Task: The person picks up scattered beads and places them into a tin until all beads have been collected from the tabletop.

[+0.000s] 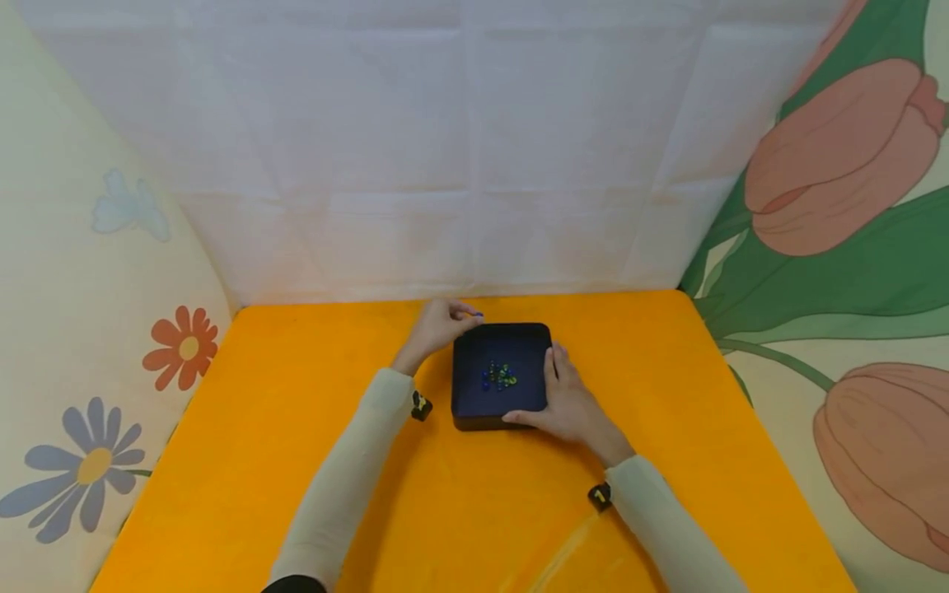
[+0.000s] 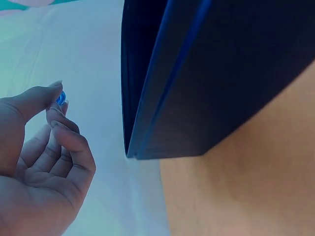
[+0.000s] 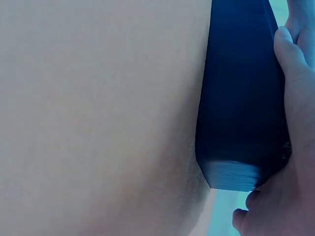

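A square black tray (image 1: 482, 423) sits on the yellow-orange cloth. Clustered on its floor are several small glass marbles (image 1: 501, 376), some blue and some yellow-green. At the tray's far left corner, my left hand (image 1: 439, 328) is raised. Its thumb and fingertips pinch a blue marble (image 2: 61, 98), partly hidden by the fingers. My right hand (image 1: 569, 402) grips the tray's near right corner, thumb along the front rim and fingers along the right side. In the right wrist view, the tray's dark outer wall (image 3: 241, 93) lies against the palm and thumb.
The yellow-orange cloth (image 1: 334, 346) covers the table around the tray. A white sheet (image 1: 460, 165) hangs behind the table. Flower-printed fabric (image 1: 838, 329) borders the right, with more printed fabric (image 1: 74, 313) at the left.
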`<state>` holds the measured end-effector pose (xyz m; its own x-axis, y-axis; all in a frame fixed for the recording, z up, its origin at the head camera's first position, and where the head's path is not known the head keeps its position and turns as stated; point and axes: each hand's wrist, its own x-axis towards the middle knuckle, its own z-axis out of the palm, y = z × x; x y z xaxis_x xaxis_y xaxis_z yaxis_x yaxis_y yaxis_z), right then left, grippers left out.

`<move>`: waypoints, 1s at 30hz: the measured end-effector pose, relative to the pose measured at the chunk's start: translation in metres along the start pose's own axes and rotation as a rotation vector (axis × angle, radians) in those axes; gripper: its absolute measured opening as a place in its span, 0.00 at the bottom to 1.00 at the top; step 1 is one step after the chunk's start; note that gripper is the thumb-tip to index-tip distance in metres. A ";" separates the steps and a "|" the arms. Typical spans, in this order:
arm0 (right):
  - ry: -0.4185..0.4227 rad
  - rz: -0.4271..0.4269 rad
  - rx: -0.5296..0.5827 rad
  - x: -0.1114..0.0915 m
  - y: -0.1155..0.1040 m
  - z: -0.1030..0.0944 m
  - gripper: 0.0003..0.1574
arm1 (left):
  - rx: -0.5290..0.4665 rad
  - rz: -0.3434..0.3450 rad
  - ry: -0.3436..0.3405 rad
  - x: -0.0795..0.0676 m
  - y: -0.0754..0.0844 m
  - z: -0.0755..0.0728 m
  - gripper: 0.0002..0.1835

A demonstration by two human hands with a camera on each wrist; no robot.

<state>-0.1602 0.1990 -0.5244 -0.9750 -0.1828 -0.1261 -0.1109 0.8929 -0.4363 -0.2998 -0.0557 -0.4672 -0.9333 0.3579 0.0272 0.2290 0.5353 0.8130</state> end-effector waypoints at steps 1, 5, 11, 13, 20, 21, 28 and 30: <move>-0.001 0.000 -0.002 0.000 0.000 0.000 0.91 | 0.000 0.004 -0.005 0.001 0.001 0.001 0.17; 0.000 -0.001 -0.012 0.000 0.000 0.000 0.91 | 0.002 0.003 -0.019 0.004 0.005 0.008 0.16; -0.013 0.006 -0.036 0.000 -0.001 0.002 0.90 | 0.024 0.037 -0.017 0.007 0.007 0.016 0.14; -0.016 0.005 -0.038 0.000 -0.001 0.002 0.90 | 0.035 0.050 -0.019 0.009 0.007 0.019 0.14; 0.001 0.001 -0.034 0.001 0.000 0.001 0.90 | 0.007 0.086 -0.054 0.019 0.013 0.025 0.14; 0.003 0.001 -0.030 0.001 0.000 0.001 0.90 | 0.001 0.090 -0.057 0.020 0.014 0.026 0.14; -0.004 -0.001 -0.022 0.001 0.001 0.000 0.90 | 0.008 0.090 -0.064 0.026 0.024 0.034 0.13; -0.005 -0.002 -0.016 0.001 0.001 0.001 0.90 | 0.012 0.095 -0.067 0.028 0.025 0.037 0.13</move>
<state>-0.1607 0.1992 -0.5253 -0.9738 -0.1865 -0.1300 -0.1158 0.8991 -0.4221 -0.3098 -0.0041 -0.4674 -0.8868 0.4575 0.0652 0.3197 0.5055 0.8014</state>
